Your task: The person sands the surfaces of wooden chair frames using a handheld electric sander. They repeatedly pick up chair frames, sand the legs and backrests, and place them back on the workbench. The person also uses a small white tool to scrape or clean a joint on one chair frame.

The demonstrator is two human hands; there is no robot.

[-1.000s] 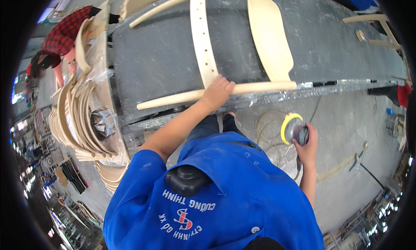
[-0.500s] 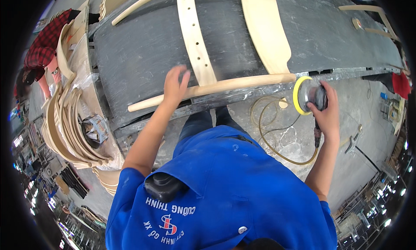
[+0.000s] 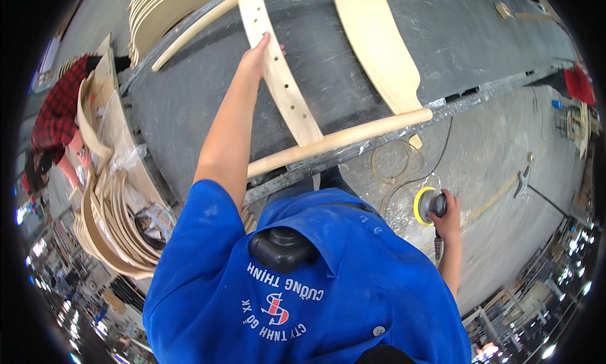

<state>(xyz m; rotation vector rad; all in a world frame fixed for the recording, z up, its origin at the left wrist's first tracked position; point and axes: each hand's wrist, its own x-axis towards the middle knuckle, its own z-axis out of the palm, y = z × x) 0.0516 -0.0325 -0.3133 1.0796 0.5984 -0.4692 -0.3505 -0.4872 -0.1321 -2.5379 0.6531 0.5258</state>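
A pale wooden chair-back frame lies on the dark worktable (image 3: 196, 105). Its parts are a narrow slat with a row of holes (image 3: 282, 74), a wide curved panel (image 3: 379, 48), a near rail (image 3: 353, 135) and a far rail (image 3: 196, 33). My left hand (image 3: 257, 56) is closed around the drilled slat near its far end, thumb on top and fingertips showing at the other edge. In my right hand (image 3: 449, 220) is a round power sander with a yellow-rimmed pad (image 3: 427, 206), held off the table over the floor, its pad facing left.
Curved wooden pieces (image 3: 113, 219) are stacked on a side bench at left, where another person in a checked shirt (image 3: 60, 111) bends over. More bent slats (image 3: 167, 11) stand behind. The sander's hose (image 3: 391, 168) loops on the floor. A tape roll (image 3: 503, 11) sits far right.
My left hand has moved from the near rail out to the drilled slat and taken hold of it. My right hand has drawn the sander down, away from the table edge.
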